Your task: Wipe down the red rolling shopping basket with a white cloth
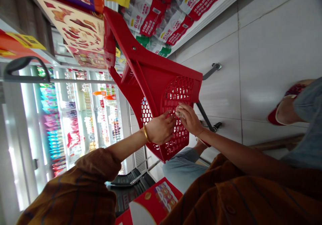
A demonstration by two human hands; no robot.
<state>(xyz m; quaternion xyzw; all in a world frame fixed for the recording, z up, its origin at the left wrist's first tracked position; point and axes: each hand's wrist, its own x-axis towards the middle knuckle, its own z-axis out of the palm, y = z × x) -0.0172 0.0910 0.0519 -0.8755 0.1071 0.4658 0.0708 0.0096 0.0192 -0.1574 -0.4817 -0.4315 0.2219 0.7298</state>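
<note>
A red plastic shopping basket cart [151, 70] with holed side panels stands before me, turned sideways in the tilted view. My left hand [161, 130], a gold bangle at its wrist, lies against the holed panel with loosely bent, parted fingers and nothing visible in them. Beside it, my right hand [190, 120] is closed on a small whitish wad [179, 112], perhaps a cloth or tissue, at the same panel. The fingers hide most of the wad. A grey cart leg with a wheel [216, 127] shows beyond my right wrist.
Red-labelled water bottles [173, 20] are stacked on a low shelf along the top. Patterned boxes [75, 23] are at upper left, lit shelves of packets [83, 117] at left. A red carton [153, 201] is below. Another person's foot [283, 109] is at right on the tiled floor [271, 34].
</note>
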